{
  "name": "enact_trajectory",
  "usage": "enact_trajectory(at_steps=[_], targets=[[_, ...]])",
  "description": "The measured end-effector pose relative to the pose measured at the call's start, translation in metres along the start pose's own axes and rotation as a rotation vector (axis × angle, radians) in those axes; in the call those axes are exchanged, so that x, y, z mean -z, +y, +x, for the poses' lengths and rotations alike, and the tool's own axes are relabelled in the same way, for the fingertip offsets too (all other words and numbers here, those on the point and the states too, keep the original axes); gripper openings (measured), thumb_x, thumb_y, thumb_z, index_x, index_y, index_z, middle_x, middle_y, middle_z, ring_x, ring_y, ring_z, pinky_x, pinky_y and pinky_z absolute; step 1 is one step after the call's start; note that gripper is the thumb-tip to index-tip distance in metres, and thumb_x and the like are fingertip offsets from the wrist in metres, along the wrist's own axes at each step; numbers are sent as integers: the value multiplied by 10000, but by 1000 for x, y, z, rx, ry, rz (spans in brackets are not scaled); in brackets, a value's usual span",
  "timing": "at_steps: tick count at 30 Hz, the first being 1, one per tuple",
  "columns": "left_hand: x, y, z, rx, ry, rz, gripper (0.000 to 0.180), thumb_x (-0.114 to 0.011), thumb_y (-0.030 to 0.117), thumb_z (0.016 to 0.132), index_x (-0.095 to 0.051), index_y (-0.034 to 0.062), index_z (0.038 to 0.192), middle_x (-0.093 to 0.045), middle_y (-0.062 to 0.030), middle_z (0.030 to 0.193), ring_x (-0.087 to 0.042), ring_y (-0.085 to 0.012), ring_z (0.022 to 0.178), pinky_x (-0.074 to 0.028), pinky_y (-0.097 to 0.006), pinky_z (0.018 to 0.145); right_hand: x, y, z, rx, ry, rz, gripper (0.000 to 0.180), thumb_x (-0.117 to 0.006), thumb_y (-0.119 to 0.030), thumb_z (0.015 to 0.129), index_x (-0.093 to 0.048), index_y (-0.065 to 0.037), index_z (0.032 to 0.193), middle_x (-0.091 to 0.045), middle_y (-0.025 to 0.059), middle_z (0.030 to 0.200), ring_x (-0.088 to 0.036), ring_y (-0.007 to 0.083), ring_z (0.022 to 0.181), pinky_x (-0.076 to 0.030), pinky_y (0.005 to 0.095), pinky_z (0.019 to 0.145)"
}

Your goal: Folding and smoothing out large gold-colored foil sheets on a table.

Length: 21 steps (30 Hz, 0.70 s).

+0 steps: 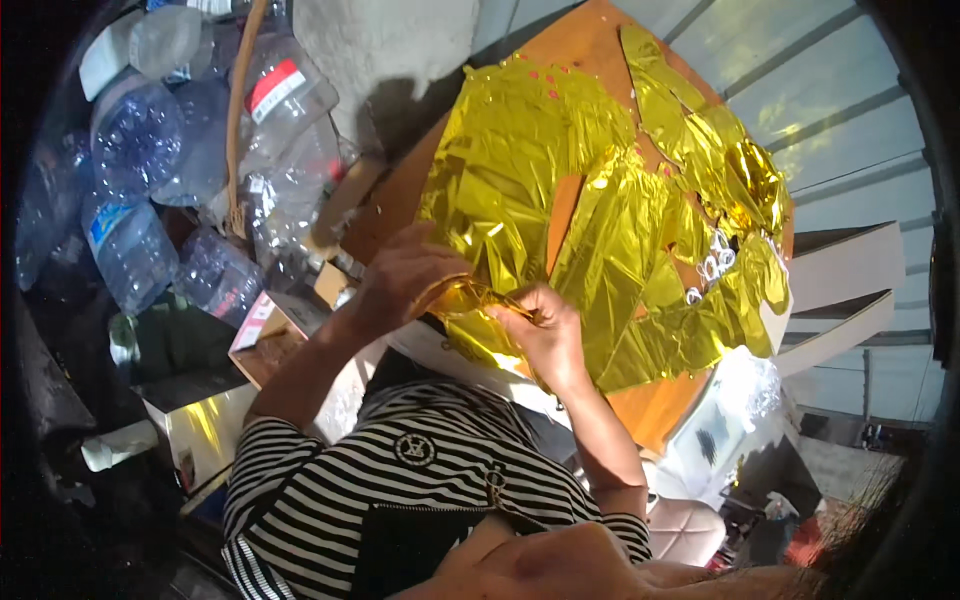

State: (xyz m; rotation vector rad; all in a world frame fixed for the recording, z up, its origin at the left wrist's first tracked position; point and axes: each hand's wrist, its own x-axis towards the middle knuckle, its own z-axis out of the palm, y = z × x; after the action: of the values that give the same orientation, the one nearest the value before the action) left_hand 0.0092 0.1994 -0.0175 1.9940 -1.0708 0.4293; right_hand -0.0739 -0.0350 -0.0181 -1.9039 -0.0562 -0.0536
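**Both hands closed on a twisted strip of gold foil at the board's near edge**

The left hand (400, 275) and the right hand (540, 335) each pinch one end of a narrow, twisted strip of shiny gold foil (468, 295), fingers closed on it. The strip spans the gap between the hands, just at the near edge of the round orange-brown wooden board (650, 405). Crumpled sheets of gold metallic foil (560, 190) cover most of that board, beyond the hands. Small silver rings (712, 265) lie among the foil toward the board's right side. Left of the board sits a heap of clear empty plastic bottles (190, 170). Below the board, the person's black-and-white striped top (400, 480) fills the foreground.
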Motion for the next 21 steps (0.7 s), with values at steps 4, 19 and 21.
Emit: enact_trajectory(at_steps=[4,19,21], targets=[[-1,1,-5,43,-3,23,250,-795,81,834,-701,91,1066,-753,-76,986,-731,-216,980,-459,-476,1073,9,-10,6,-131,-67,120,219,-786,-86,899,-601,-32,795,-595,-37,767,-489,31,701,-430,214,623],[8,0,-11,-9,21,57,273,-792,73,818,-699,124,1069,-759,-41,1033,-728,-202,1028,-457,-479,1078,15,-12,19,-324,40,593,201,-773,-16,897,-612,-100,811,-623,-54,807,-574,41,778,-474,208,733],[11,0,-13,-50,7,74,276,-792,68,811,-695,127,1063,-758,-36,1037,-727,-203,1036,-460,-480,1075,19,-6,21,-325,64,583,197,-773,-49,909,-609,-114,821,-621,-52,804,-545,42,746,-443,210,706]])
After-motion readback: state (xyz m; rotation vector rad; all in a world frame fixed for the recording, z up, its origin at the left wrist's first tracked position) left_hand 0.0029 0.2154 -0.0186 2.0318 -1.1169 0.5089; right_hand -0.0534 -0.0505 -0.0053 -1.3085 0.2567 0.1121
